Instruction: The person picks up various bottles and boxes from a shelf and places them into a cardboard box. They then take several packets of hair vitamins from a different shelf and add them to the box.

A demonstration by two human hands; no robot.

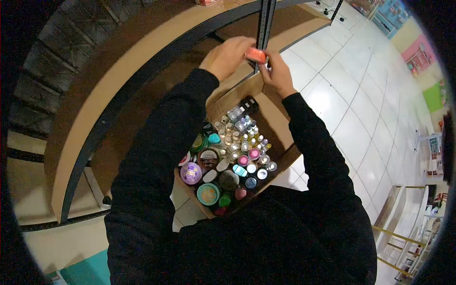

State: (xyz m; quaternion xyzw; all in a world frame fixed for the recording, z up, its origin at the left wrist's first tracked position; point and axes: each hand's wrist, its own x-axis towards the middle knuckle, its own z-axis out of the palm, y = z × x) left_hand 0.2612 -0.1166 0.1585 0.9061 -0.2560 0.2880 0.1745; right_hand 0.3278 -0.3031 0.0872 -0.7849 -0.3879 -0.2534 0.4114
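Above the far end of an open cardboard box (276,116), a small orange-red item (256,55) is held up between my two hands, smeared by motion so its kind does not show. My left hand (229,56) grips it from the left with bent fingers. On its right side, the thumb and fingers of my right hand (278,73) close on it. Below, the box is packed with small glass bottles (229,133), pink-capped bottles (254,153), a purple round tub (191,173), a teal-rimmed jar (208,194) and a brown jar (208,158). Dark small boxes (249,104) stand near its far end.
Wooden shelves (142,50) on a dark metal frame curve along my left and ahead, with an upright post (266,23) just behind my hands. White floor tiles (351,90) spread to the right. A ladder-like metal frame (403,232) lies at the lower right.
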